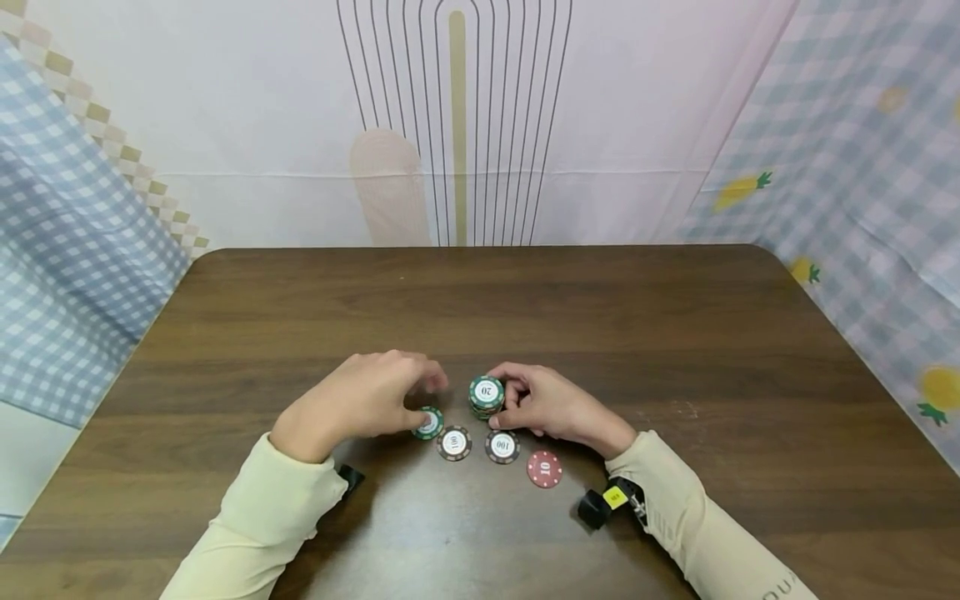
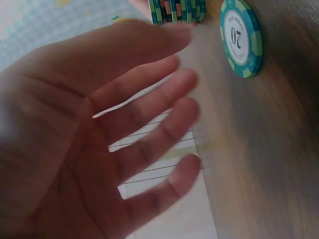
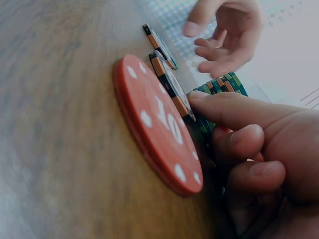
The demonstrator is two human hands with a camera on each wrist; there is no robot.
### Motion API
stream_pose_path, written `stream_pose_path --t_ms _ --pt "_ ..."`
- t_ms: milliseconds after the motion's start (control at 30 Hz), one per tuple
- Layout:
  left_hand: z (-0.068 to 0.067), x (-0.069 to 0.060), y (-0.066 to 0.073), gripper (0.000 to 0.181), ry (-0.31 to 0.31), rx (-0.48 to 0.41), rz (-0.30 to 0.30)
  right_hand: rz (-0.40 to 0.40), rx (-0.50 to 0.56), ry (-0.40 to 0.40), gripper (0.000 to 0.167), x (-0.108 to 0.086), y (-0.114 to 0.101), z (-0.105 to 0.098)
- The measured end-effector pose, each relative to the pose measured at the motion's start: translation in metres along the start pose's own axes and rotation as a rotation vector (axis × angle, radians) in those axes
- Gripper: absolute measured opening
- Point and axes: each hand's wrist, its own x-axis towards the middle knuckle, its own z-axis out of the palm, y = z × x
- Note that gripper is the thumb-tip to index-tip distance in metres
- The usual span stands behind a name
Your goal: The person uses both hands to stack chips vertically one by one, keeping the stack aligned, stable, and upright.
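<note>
A stack of poker chips (image 1: pixel 486 393), topped by a green 20, stands on the table with my right hand (image 1: pixel 555 404) at its side; thumb and forefinger grip it. In the right wrist view the stack (image 3: pixel 227 84) shows green and dark edges with some orange. Over to the left, a single green 20 chip (image 1: pixel 430 427) lies flat under the thumb of my left hand (image 1: pixel 367 396). The left wrist view shows this chip (image 2: pixel 237 37) apart from the loosely spread fingers (image 2: pixel 184 117), which hold nothing. Between the hands and nearer me lie two black 100 chips (image 1: pixel 454 443).
A red 10 chip (image 1: pixel 544 469) lies to the right of the black ones, close to my right wrist. Black wrist devices (image 1: pixel 595 508) sit below the sleeves. The brown wooden table (image 1: pixel 480 308) ends at a white patterned cloth (image 1: pixel 622 100), with checked cloth at both sides.
</note>
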Motion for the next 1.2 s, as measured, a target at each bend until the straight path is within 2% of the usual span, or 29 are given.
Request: stream_pose_path --t_ms 100,200,433,567,900,1200 --pt "0.003 0.0 0.0 0.04 -0.047 0.037 -0.032 0.001 0.008 0.001 0.046 0.0 0.0 0.001" --pt "0.007 0.001 0.002 0.041 -0.064 0.069 -0.051 0.002 0.012 0.001 0.046 0.0 0.001 0.002" --pt "0.013 0.002 0.003 0.04 -0.049 0.114 -0.069 -0.01 0.012 -0.005 0.046 0.0 0.001 0.002" --pt "0.013 0.003 0.004 0.038 -0.044 0.104 -0.1 -0.014 0.013 -0.008 0.047 0.0 0.0 0.001" --pt "0.01 0.003 0.013 0.034 -0.079 0.055 -0.226 -0.011 0.004 0.002 0.047 -0.001 -0.001 0.001" --pt "0.014 0.006 0.014 0.026 -0.075 0.015 -0.221 -0.013 0.007 0.0 0.046 -0.001 -0.001 0.001"
